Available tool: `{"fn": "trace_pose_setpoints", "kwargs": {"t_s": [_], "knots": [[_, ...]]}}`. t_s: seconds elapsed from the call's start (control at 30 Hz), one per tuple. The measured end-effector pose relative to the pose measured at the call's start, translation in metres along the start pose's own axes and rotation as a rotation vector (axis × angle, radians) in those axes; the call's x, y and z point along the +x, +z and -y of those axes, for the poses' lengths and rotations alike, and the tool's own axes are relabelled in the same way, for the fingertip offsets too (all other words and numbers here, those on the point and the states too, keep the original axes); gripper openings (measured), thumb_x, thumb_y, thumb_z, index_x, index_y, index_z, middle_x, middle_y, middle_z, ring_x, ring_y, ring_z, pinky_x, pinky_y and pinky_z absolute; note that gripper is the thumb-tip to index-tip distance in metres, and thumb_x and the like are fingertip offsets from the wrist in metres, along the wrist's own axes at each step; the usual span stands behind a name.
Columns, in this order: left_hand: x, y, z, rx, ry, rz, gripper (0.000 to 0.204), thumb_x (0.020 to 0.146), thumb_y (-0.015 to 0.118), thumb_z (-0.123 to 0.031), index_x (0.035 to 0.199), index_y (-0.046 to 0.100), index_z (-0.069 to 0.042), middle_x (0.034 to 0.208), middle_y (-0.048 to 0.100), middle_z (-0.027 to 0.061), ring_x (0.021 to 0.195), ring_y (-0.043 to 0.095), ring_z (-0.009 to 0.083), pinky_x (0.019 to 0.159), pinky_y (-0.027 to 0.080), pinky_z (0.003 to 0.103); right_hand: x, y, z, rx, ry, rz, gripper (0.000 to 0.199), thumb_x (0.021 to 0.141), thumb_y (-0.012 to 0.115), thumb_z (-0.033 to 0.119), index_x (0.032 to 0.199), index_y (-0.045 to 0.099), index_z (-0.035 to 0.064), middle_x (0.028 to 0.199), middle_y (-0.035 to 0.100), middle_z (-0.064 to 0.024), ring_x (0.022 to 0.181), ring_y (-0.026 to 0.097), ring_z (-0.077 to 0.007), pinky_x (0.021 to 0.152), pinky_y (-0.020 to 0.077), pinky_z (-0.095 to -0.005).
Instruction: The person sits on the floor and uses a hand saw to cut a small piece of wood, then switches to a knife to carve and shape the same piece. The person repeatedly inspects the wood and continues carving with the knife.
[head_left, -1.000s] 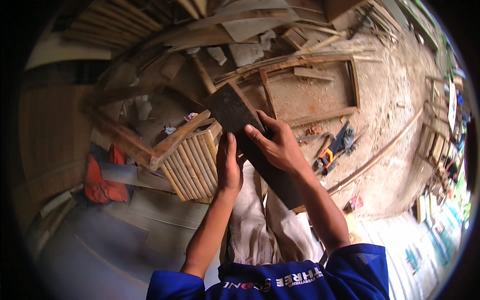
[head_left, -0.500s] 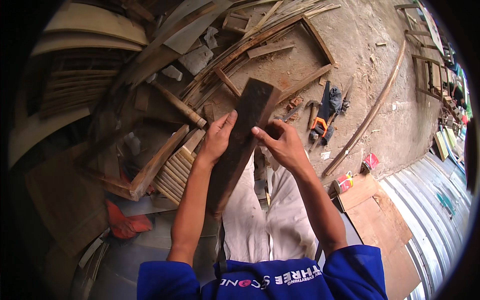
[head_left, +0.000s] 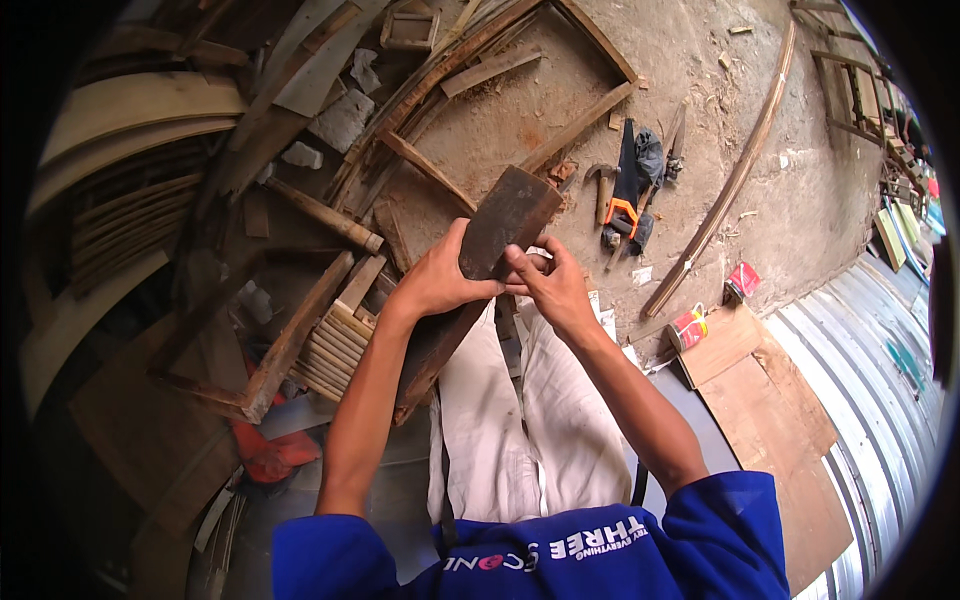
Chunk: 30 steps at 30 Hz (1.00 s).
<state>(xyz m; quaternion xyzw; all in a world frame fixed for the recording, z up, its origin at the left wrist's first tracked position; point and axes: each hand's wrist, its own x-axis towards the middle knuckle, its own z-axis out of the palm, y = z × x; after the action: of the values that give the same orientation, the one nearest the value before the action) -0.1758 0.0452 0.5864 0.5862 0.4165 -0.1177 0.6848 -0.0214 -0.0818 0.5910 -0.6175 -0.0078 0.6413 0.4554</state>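
Note:
A long, dark brown wooden board (head_left: 512,212) slants over my lap, its far end up and to the right. My left hand (head_left: 443,275) is wrapped over its left edge, the thumb lying across the face. On the opposite edge my right hand (head_left: 552,288) is closed, with its thumb on the board and its fingertips close to the left thumb. The right fingers are partly hidden. Below the board are my legs in pale trousers (head_left: 485,430).
Ahead lies a wooden frame (head_left: 575,130). Right of it are a hand saw (head_left: 626,175) with an orange handle and a hammer (head_left: 603,190). A long pole (head_left: 735,200), two red cans (head_left: 688,328) and plywood (head_left: 770,410) lie farther right. A slatted wooden piece (head_left: 330,352) is at left.
The board has tilted further right and shifted slightly nearer. My left thumb has swung from pointing up to lying across it. My right hand has moved slightly down. The whole view has shifted.

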Motion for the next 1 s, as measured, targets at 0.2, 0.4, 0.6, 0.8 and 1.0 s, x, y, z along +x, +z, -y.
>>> {"fn": "trace_pose_setpoints", "kwargs": {"t_s": [0.2, 0.4, 0.6, 0.8, 1.0], "knots": [[0.011, 0.008, 0.016, 0.102, 0.002, -0.002, 0.115, 0.062, 0.088, -0.038, 0.149, 0.031, 0.011, 0.143, 0.049, 0.0282, 0.134, 0.049, 0.0325, 0.112, 0.037, 0.036, -0.006, -0.055, -0.025, -0.048, -0.158, -0.178, 0.032, 0.104, 0.057, 0.026, 0.118, 0.059, -0.0038, 0.104, 0.067, -0.0111, 0.089, 0.067, -0.0165, 0.078, 0.0568, -0.0292], [0.036, 0.013, 0.023, 0.144, -0.099, 0.143, 0.122, 0.063, 0.087, -0.044, 0.152, 0.024, 0.011, 0.150, 0.041, 0.0318, 0.140, 0.042, 0.0355, 0.115, 0.034, 0.037, 0.000, -0.130, -0.053, -0.189, -0.164, -0.397, 0.028, 0.098, 0.068, 0.027, 0.094, 0.067, -0.0011, 0.079, 0.067, -0.0046, 0.070, 0.064, -0.0112, 0.068, 0.0533, -0.0257], [0.118, 0.053, 0.058, 0.272, 0.033, 0.202, 0.100, 0.070, 0.082, -0.049, 0.142, 0.040, 0.005, 0.135, 0.056, 0.0277, 0.125, 0.056, 0.0365, 0.105, 0.043, 0.040, 0.094, -0.254, -0.108, -0.456, -0.107, -0.413, 0.027, 0.095, 0.071, 0.025, 0.091, 0.068, -0.0020, 0.077, 0.068, -0.0039, 0.071, 0.065, -0.0090, 0.067, 0.0520, -0.0266], [0.298, 0.093, 0.156, 0.175, -0.054, 0.345, 0.108, 0.068, 0.082, -0.055, 0.146, 0.038, 0.007, 0.136, 0.054, 0.0277, 0.129, 0.052, 0.0338, 0.108, 0.039, 0.038, 0.273, -0.434, -0.215, -1.290, -0.313, -0.334, 0.039, 0.084, 0.077, 0.024, 0.110, 0.064, -0.0022, 0.108, 0.066, -0.0202, 0.099, 0.065, -0.0344, 0.087, 0.0513, -0.0400], [0.457, 0.120, 0.243, 0.614, 0.081, 0.075, 0.108, 0.066, 0.083, -0.049, 0.147, 0.035, 0.003, 0.136, 0.045, 0.0282, 0.129, 0.048, 0.0414, 0.106, 0.043, 0.044, 0.363, -0.534, -0.301, -1.739, -0.441, -0.281, 0.061, 0.080, 0.079, 0.037, 0.122, 0.055, -0.0005, 0.128, 0.052, -0.0198, 0.123, 0.048, -0.0372, 0.102, 0.0390, -0.0447]]}}
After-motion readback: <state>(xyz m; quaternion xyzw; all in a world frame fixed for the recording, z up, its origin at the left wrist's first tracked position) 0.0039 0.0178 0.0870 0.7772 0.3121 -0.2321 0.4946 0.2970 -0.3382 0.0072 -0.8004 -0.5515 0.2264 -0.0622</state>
